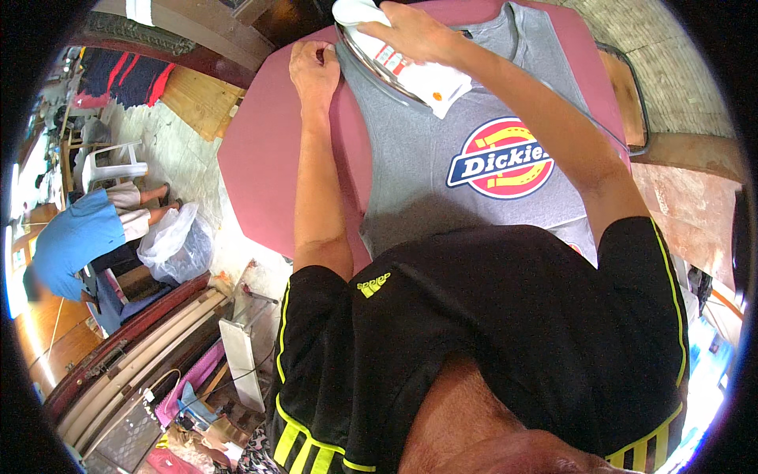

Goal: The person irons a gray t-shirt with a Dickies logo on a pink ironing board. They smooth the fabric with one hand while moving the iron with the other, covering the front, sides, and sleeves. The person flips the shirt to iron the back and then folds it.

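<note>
A grey sleeveless shirt [410, 174] with a round red, yellow and blue print lies flat on a padded maroon ironing board [260, 166]. My right hand [414, 33] is wrapped round the handle of a white iron [410, 77], which rests on the shirt's upper left part, tilted across its edge. Just left of the iron, my left hand [314, 73] is closed, its fingers curled down at the board beside the shirt's edge. Whatever those fingertips pinch, if anything, is hidden. My right forearm covers some of the shirt and the print's right end.
At the left, a person in a blue top [79, 229] bends over near a clear plastic bag [181, 241] and a white plastic stool [117, 164]. Long rolls [142, 363] lie lower left. A thin cord [594, 122] runs past my right forearm.
</note>
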A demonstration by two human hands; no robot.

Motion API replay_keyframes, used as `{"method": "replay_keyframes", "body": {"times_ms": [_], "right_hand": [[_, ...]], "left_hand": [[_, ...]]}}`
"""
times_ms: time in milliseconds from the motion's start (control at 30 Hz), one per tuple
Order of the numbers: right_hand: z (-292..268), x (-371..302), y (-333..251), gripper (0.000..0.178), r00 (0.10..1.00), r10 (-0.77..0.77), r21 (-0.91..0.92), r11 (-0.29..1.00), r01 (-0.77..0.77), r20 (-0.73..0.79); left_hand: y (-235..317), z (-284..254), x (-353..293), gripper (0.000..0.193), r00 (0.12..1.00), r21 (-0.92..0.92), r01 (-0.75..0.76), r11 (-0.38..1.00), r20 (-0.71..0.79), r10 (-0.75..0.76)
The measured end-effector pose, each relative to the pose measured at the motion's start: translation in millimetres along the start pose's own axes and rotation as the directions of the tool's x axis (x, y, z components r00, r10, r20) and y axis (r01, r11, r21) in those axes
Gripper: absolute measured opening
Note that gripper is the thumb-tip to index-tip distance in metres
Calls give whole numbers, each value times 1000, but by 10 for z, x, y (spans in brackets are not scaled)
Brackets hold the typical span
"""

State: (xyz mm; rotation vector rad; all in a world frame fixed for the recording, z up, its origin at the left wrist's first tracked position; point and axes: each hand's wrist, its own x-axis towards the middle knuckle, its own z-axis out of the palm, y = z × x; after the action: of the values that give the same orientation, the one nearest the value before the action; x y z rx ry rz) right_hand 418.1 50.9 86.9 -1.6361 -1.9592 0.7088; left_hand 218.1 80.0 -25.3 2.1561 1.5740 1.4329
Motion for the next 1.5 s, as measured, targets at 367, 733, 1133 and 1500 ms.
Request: {"method": "replay_keyframes", "body": {"times_ms": [367, 733, 1133, 1500], "right_hand": [[-147, 89, 219, 63, 998, -67, -88, 994, 69, 20], [-327, -220, 307, 43, 992, 17, 38, 999, -21, 121], [-241, 157, 127, 37, 870, -346, 53, 935, 350, 352], [-273, 423, 76, 41, 637, -629, 104, 743, 661, 446]], "left_hand": [[27, -48, -26, 11, 999, -26, 26, 999, 22, -25], [-193, -69, 135, 15, 979, -74, 142, 987, 161, -129], [-908, -151, 170, 12, 822, -552, 526, 647, 525, -220], [1821, -1371, -2006, 40, 797, 593, 527, 608, -99, -595]]}}
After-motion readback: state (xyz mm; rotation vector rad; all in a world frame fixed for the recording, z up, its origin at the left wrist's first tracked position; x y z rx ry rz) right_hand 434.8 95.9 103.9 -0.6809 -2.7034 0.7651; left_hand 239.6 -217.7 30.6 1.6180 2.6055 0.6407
